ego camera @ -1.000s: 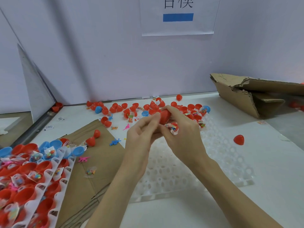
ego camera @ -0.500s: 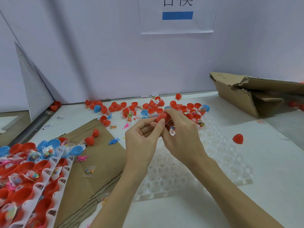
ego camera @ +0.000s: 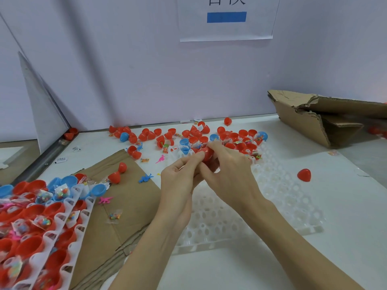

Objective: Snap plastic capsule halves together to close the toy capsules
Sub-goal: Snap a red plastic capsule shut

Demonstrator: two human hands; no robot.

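Note:
A red capsule (ego camera: pixel 207 154) sits between both hands above the white holed tray (ego camera: pixel 278 197). My left hand (ego camera: pixel 180 181) pinches it from the left with fingertips and thumb. From the right, my right hand (ego camera: pixel 228 174) curls its fingers round it, hiding most of the capsule. Behind the hands, along the wall, lie several loose red and blue capsule halves (ego camera: pixel 232 139) mixed with small toy packets. One red half (ego camera: pixel 304 175) lies alone on the table to the right.
At the left, white racks (ego camera: pixel 71 208) hold several red and blue halves filled with toy packets. Flat cardboard (ego camera: pixel 129 197) lies under the left forearm, with small toy dinosaurs on it. A torn cardboard box (ego camera: pixel 314 120) lies at the back right.
Both hands have stayed together on the red capsule, with the fingers shifting slightly around it. The toy packet seen under the right fingers a second ago is no longer visible.

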